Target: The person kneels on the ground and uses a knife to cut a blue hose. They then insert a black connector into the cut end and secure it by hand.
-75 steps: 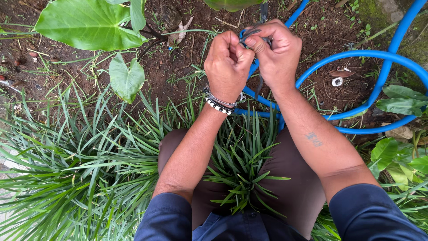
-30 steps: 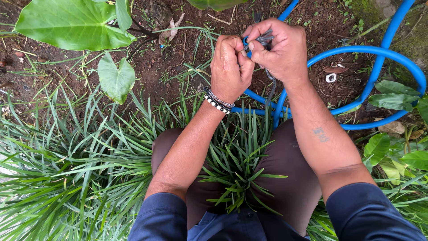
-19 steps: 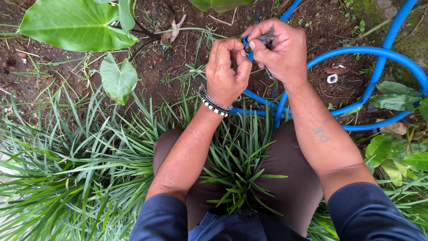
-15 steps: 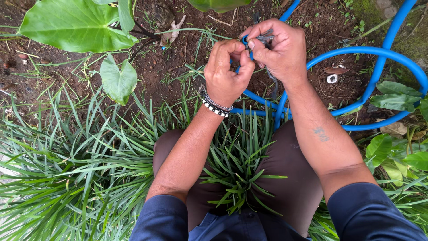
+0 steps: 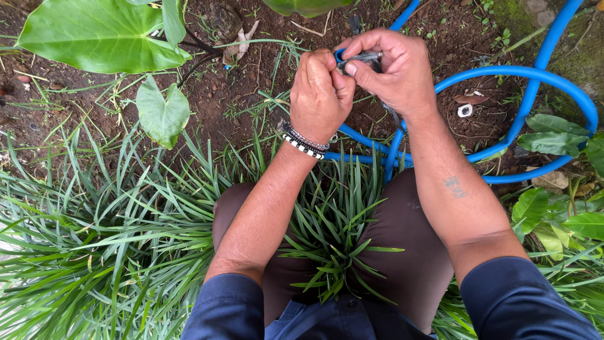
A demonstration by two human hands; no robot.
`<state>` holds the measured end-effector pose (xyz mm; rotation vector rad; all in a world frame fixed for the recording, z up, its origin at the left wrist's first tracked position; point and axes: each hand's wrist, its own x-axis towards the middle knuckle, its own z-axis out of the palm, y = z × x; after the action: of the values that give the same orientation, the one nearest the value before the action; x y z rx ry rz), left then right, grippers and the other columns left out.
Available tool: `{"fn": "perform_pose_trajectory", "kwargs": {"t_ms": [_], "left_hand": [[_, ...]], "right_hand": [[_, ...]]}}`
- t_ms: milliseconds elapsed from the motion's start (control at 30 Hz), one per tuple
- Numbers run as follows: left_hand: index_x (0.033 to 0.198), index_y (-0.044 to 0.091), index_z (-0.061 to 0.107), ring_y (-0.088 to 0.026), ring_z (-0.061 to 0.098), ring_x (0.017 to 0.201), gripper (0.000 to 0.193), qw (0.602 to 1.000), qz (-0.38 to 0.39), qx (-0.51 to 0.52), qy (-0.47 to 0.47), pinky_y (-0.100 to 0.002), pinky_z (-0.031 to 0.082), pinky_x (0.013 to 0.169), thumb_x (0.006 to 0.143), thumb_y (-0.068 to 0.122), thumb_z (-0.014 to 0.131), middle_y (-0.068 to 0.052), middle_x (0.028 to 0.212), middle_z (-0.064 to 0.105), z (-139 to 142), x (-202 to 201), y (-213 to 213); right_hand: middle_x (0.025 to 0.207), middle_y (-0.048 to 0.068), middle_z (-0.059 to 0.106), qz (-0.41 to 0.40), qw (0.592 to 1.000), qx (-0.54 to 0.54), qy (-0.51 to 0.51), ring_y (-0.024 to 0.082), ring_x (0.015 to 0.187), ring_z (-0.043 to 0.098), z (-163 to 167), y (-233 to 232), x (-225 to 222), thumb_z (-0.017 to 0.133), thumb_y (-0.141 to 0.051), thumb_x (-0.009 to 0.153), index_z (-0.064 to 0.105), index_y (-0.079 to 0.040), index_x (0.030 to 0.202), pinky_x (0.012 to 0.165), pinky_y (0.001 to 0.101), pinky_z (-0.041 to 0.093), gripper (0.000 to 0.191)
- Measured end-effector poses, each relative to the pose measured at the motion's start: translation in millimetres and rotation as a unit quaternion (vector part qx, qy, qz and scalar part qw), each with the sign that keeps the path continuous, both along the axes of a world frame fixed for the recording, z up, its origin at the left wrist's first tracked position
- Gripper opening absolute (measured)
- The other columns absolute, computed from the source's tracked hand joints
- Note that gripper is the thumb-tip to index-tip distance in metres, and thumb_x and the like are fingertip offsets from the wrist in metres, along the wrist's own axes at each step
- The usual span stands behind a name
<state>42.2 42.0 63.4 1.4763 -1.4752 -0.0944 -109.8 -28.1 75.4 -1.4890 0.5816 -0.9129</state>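
- Against the earlier view, our left hand (image 5: 321,94) and right hand (image 5: 393,72) keep their place, fingers still curled shut and pressed together, pinching a small grey fitting (image 5: 365,58) at the end of the blue hose (image 5: 535,75).
- To the left, a broad leaf (image 5: 94,34); below, grass blades (image 5: 94,252) screen our knees.
- A beaded bracelet (image 5: 303,141) rings the left wrist.
- The hose loops rightward over bare soil (image 5: 251,75).
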Motion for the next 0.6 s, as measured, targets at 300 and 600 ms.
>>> {"fn": "perform_pose_trajectory", "kwargs": {"t_ms": [300,600], "left_hand": [[0.105,0.005,0.056,-0.024,0.070,0.078,0.021,0.999,0.007,-0.026,0.021,-0.035,0.061,0.069,0.093,0.003,0.073,-0.008,0.096,0.065,7,2,5],[0.102,0.005,0.054,-0.029,0.068,0.078,0.022,0.999,-0.016,-0.004,-0.029,-0.039,0.057,0.069,0.085,-0.002,0.067,-0.009,0.090,0.063,11,15,-4]], "right_hand": [[0.123,0.012,0.070,0.006,1.000,0.023,-0.010,0.014,0.116,0.068,-9,-3,0,0.074,0.007,0.099,0.064,0.002,0.115,0.106,0.0319,0.057,0.019],[0.124,0.012,0.069,0.009,1.000,0.017,-0.013,0.014,0.118,0.067,-9,-2,-2,0.071,0.013,0.099,0.064,0.003,0.118,0.105,0.0301,0.056,0.023]]}}
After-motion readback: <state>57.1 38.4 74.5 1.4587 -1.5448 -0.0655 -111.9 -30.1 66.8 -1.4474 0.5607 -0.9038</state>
